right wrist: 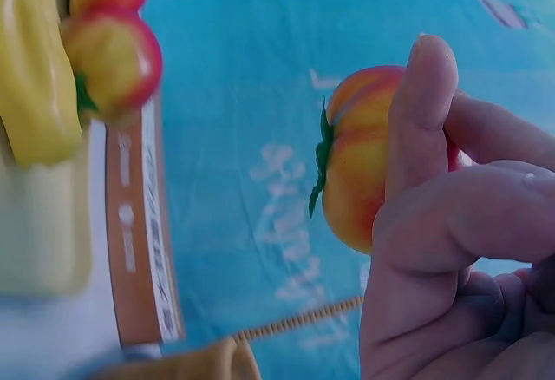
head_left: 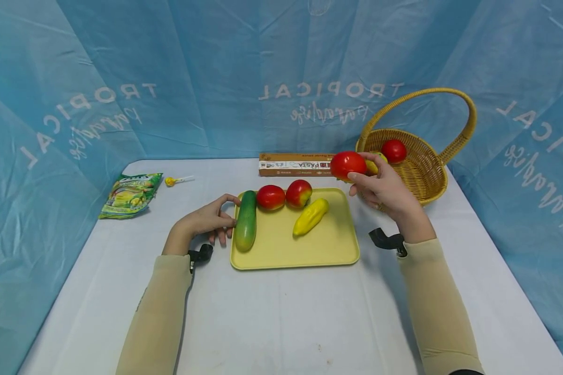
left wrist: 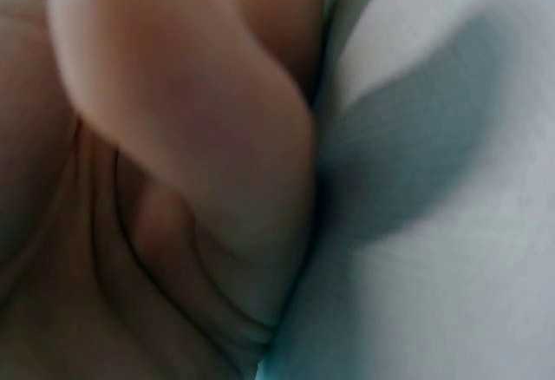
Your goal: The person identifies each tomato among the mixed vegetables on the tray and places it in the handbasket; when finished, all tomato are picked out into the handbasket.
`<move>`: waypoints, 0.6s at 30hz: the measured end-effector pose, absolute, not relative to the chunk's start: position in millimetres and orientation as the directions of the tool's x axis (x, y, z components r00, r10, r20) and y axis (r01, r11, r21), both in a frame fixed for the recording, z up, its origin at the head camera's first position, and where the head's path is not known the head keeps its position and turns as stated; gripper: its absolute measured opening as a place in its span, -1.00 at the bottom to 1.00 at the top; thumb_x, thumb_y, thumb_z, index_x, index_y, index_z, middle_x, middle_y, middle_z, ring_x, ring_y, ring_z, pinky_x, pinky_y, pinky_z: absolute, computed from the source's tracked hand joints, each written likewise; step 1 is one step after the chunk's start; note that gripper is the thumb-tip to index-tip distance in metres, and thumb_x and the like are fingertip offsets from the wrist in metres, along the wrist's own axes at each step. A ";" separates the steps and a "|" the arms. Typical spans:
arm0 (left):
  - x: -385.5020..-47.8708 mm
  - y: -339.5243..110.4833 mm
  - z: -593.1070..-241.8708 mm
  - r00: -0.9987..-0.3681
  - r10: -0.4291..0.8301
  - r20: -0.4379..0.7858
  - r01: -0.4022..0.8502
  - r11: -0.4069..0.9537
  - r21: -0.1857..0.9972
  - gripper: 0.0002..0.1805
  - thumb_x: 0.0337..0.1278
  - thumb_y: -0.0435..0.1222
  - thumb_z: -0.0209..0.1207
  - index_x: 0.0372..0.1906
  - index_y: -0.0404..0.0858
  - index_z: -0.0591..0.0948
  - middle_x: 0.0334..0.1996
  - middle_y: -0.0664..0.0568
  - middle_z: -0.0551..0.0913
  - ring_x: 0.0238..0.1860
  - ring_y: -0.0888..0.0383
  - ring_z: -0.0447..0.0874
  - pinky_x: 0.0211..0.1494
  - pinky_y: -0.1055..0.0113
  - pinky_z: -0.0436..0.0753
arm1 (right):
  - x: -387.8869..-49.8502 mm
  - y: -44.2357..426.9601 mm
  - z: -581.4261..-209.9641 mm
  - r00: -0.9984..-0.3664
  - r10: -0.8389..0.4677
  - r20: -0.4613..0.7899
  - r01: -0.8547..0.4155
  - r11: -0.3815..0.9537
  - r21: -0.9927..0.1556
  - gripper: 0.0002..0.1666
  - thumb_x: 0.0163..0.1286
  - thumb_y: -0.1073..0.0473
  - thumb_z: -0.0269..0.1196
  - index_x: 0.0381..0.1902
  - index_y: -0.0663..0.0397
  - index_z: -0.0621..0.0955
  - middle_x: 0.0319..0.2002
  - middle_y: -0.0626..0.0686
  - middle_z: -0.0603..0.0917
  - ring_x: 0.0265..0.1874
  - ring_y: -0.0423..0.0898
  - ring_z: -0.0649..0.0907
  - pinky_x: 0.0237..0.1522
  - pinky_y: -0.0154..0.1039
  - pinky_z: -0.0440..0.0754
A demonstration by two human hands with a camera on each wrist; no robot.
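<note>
My right hand (head_left: pixel 382 185) holds a toy tomato (head_left: pixel 347 165) between thumb and fingers, raised near the basket's left side. The right wrist view shows the tomato's yellow-orange underside and green leaves (right wrist: pixel 321 159). At the yellow tray's (head_left: pixel 295 264) left edge, my left hand (head_left: pixel 211 217) rests with relaxed, bent fingers beside a green cucumber (head_left: pixel 246 221). Its fingertips are at the rim; whether they touch the cucumber is unclear. Two more red tomatoes (head_left: pixel 270 197) and a long yellow pepper-like vegetable (head_left: pixel 311 217) lie on the tray. Bent fingers (left wrist: pixel 199 111) fill the left wrist view.
A wicker basket (head_left: pixel 431 174) with a tall handle stands at the back right, holding a red tomato (head_left: pixel 394 151) and something yellow, partly hidden. Behind the tray lies a pasta box (head_left: pixel 293 165). A green snack bag (head_left: pixel 131 196) and a yellow lollipop (head_left: pixel 170 181) lie left.
</note>
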State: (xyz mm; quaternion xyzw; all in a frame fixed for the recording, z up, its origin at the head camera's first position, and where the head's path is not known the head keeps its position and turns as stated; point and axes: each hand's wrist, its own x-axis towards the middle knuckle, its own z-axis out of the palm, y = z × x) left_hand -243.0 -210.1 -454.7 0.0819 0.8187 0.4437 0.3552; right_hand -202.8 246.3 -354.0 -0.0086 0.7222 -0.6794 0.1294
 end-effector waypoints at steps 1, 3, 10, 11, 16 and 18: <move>-243.1 -209.9 -454.5 -0.734 0.447 -0.511 -0.184 0.593 0.784 -0.30 0.42 -0.23 0.16 0.52 0.07 0.14 -0.40 -0.08 0.76 -0.58 0.05 0.77 -0.55 0.38 0.61 | -203.4 250.4 -352.9 -0.969 -0.175 -0.174 0.165 0.069 -0.984 -0.11 0.51 -0.05 0.35 0.59 -0.19 0.13 -0.50 0.00 0.80 -0.83 -0.11 0.24 -0.70 -0.27 0.24; -243.3 -209.4 -454.3 -0.735 0.443 -0.514 -0.191 0.592 0.783 -0.31 0.41 -0.23 0.17 0.51 0.09 0.15 -0.40 -0.07 0.76 -0.57 0.05 0.77 -0.55 0.38 0.61 | -204.4 259.0 -351.7 -0.975 -0.143 -0.169 0.161 0.065 -0.985 -0.08 0.49 -0.06 0.36 0.60 -0.18 0.11 -0.50 0.00 0.80 -0.84 -0.10 0.24 -0.70 -0.25 0.23; -243.8 -209.5 -455.5 -0.735 0.447 -0.510 -0.182 0.594 0.783 -0.30 0.42 -0.21 0.17 0.52 0.06 0.14 -0.40 -0.06 0.76 -0.57 0.06 0.77 -0.55 0.38 0.62 | -208.6 288.6 -356.5 -0.986 -0.027 -0.168 0.166 0.057 -0.984 -0.03 0.45 -0.11 0.39 0.59 -0.20 0.10 -0.47 -0.04 0.81 -0.80 -0.12 0.37 -0.69 -0.32 0.31; -243.8 -209.6 -455.9 -0.735 0.446 -0.510 -0.182 0.595 0.783 -0.30 0.42 -0.21 0.17 0.52 0.06 0.14 -0.40 -0.06 0.76 -0.57 0.05 0.77 -0.55 0.38 0.62 | -209.4 292.2 -358.0 -0.985 -0.013 -0.170 0.169 0.057 -0.984 -0.02 0.44 -0.12 0.39 0.59 -0.21 0.09 -0.47 -0.05 0.81 -0.80 -0.12 0.37 -0.69 -0.32 0.32; -243.2 -209.8 -457.1 -0.738 0.446 -0.507 -0.179 0.596 0.783 -0.30 0.41 -0.21 0.18 0.51 0.07 0.15 -0.41 -0.06 0.76 -0.57 0.05 0.77 -0.55 0.37 0.63 | -212.1 304.6 -364.6 -0.984 0.068 -0.164 0.166 0.030 -0.986 -0.01 0.42 -0.09 0.42 0.60 -0.24 0.10 -0.47 -0.09 0.81 -0.80 -0.13 0.36 -0.69 -0.34 0.31; -242.9 -209.9 -456.8 -0.739 0.447 -0.504 -0.176 0.594 0.785 -0.30 0.41 -0.21 0.19 0.52 0.07 0.15 -0.41 -0.06 0.76 -0.57 0.06 0.77 -0.55 0.37 0.63 | -212.7 307.4 -367.0 -0.983 0.100 -0.154 0.157 0.013 -0.988 -0.02 0.41 -0.07 0.44 0.59 -0.25 0.13 -0.48 -0.09 0.81 -0.80 -0.14 0.37 -0.69 -0.36 0.32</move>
